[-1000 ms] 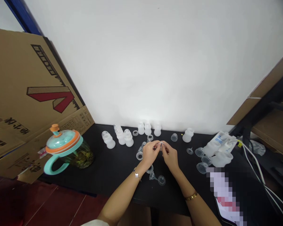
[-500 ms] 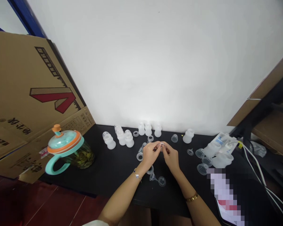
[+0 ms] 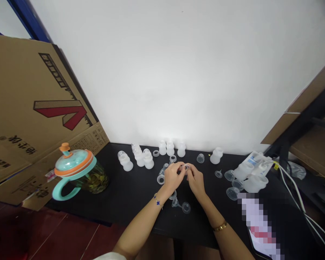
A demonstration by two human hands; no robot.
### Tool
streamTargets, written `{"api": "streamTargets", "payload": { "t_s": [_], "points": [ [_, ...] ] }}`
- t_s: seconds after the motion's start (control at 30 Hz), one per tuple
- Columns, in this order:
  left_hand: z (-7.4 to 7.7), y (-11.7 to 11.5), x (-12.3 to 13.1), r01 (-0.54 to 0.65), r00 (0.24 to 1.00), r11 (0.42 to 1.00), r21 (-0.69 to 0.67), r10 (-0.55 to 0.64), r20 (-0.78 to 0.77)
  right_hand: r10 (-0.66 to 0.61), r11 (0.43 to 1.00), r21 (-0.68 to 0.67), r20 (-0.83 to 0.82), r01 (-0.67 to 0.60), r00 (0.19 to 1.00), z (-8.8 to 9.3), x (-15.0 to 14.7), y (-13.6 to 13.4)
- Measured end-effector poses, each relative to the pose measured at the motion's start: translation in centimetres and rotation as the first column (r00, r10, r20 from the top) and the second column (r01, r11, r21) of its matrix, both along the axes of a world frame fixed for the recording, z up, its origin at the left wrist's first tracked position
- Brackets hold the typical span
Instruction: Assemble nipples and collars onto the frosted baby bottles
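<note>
Over the middle of the black table, my left hand [image 3: 174, 177] and my right hand [image 3: 196, 181] meet, fingertips pinched on a small whitish bottle collar ring [image 3: 186, 167]. Its opening faces partly toward me; fingers cover much of it, so I cannot tell if a nipple sits inside. Beside my left hand lie another collar ring [image 3: 160, 179] and clear parts partly hidden by the hand. Nearer me rest a clear silicone nipple [image 3: 176, 203] and a round clear piece [image 3: 186, 207]. Right of my right hand is a flat clear disc with a stem [image 3: 218, 174].
Several capped baby bottles [image 3: 125, 161] stand at the left, open white bottles [image 3: 181, 149] along the wall. A clear cap [image 3: 200, 158] and single bottle [image 3: 216, 155] are right. Far left stands a teal-lidded jug [image 3: 81, 169]; at right, cables [image 3: 289, 180] and a phone [image 3: 260, 231].
The collar ring has tilted in my fingers, so its round opening now shows. My left wrist has turned slightly. The things on the table stay put.
</note>
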State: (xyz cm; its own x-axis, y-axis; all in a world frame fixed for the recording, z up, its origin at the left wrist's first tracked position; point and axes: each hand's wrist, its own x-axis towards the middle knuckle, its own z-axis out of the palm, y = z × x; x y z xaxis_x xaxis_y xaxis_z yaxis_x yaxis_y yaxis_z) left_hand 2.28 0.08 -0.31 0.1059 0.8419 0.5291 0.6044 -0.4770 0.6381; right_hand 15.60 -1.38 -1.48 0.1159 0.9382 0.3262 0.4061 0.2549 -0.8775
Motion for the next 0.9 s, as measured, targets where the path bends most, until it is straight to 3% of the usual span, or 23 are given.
{"api": "streamTargets", "payload": {
  "t_s": [0.2,0.5,0.9],
  "points": [
    [-0.04,0.17,-0.08,-0.004,1.000,1.000,0.005,0.004,0.001,-0.007,1.000,0.001,0.021,0.007,1.000,-0.02,-0.09,0.01],
    [0.04,0.07,0.04,-0.011,1.000,0.999,0.039,0.010,0.022,0.012,1.000,-0.009,-0.113,-0.014,0.994,-0.32,-0.19,0.14],
    [-0.16,-0.06,0.03,0.094,0.995,0.992,0.080,-0.096,0.017,0.035,0.996,-0.056,-0.449,-0.067,0.893,-0.36,-0.15,0.72]
  ]
}}
